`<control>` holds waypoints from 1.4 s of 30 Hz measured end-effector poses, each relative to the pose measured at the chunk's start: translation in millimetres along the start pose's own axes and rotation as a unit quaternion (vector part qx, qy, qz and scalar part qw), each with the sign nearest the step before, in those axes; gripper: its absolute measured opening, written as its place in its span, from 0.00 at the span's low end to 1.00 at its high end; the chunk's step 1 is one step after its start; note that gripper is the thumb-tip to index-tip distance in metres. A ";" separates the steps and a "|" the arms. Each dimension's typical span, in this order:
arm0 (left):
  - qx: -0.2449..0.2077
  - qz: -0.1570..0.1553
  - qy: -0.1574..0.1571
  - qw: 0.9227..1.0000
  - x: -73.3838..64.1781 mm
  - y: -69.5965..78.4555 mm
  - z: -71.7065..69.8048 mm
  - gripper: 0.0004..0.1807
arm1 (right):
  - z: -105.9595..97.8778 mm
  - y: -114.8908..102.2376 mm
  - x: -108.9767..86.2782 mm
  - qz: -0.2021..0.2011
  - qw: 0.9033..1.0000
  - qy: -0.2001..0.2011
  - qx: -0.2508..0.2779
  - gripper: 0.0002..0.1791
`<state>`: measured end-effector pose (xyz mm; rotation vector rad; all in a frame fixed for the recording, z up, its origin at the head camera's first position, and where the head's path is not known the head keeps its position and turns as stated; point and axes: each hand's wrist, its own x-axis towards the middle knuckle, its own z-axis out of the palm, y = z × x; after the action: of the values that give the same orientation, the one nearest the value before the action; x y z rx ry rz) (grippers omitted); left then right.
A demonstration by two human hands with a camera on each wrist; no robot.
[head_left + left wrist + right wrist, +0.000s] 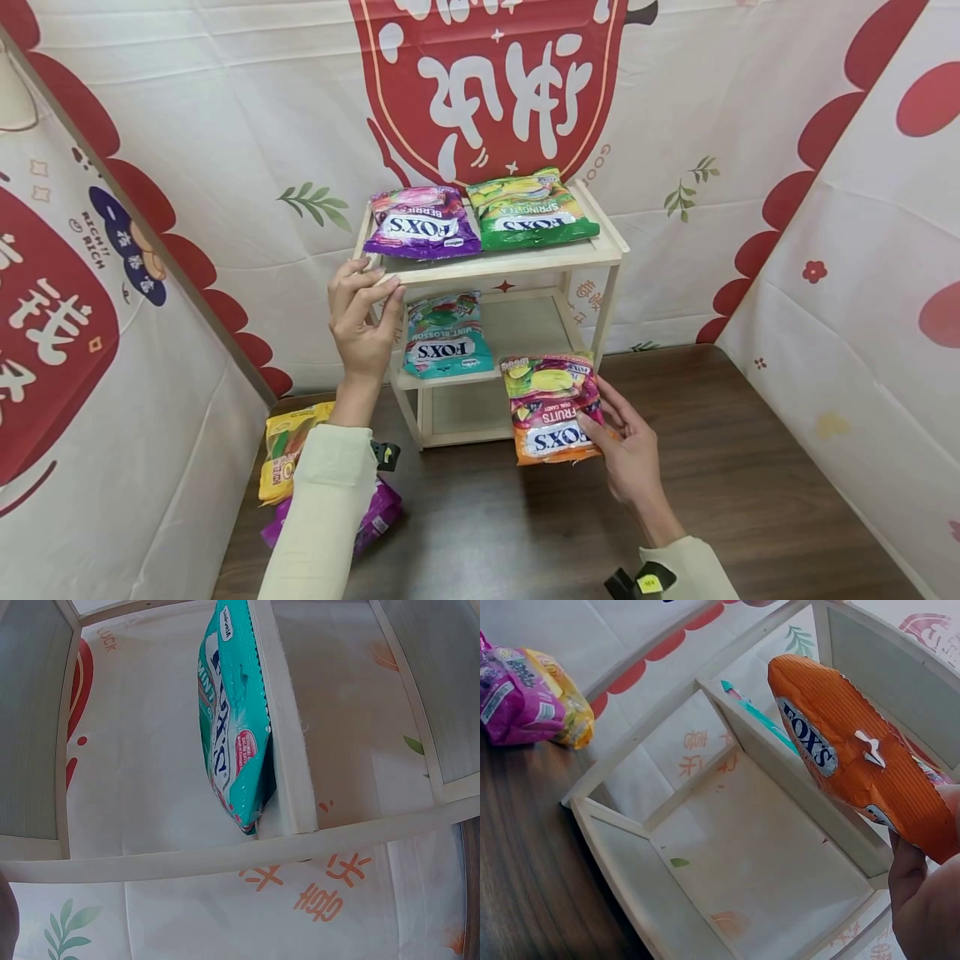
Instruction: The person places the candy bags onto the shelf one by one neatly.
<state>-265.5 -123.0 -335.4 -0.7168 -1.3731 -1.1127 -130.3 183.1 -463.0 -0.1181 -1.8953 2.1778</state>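
Nearest us, the surface (750, 467) gives open room at four o'clock, up to the right wall. At half past four, our right hand (628, 454) pinches the fruits bag (555, 408) by its three o'clock side; some fingers are hidden behind it, and it masks part of the bottom shelf (465, 412). Toward seven and eight o'clock, our left sleeve (322, 508) covers much of the purple bag (382, 512) and part of the yellow bag (283, 454). Near nine, our left hand's (363, 325) fingers curl at the rack's (517, 262) top corner, almost cut off from the left wrist view. The mint bag (448, 337) lies inside, with room at its two o'clock. On top, the berries bag (423, 223) comes close to the front edge at eleven, beside the spring tea bag (532, 212) at one.
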 end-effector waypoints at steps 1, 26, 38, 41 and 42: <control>0.000 0.000 0.000 1.000 0.1 0.1 0.0 0.10 | 0.8 -0.3 1.3 -0.001 1.000 -0.001 0.002 0.34; -0.004 -0.003 -0.002 1.000 1.2 1.4 1.5 0.09 | 23.9 -7.6 33.0 -0.008 0.998 0.049 0.028 0.31; 0.001 0.000 0.007 1.000 3.5 6.1 1.8 0.10 | 43.5 -10.1 46.9 -0.026 0.994 0.107 0.022 0.28; 0.001 0.001 0.004 1.000 8.8 17.2 2.0 0.10 | 46.9 -10.9 46.9 -0.026 0.993 0.117 0.003 0.28; 0.000 0.001 0.005 1.000 10.4 20.8 2.1 0.10 | 48.0 -11.0 46.9 -0.026 0.992 0.120 -0.004 0.28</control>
<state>-248.9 -115.6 -320.8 -0.7117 -1.3646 -1.1133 -184.9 149.5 -440.2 -0.3133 -1.7546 2.0198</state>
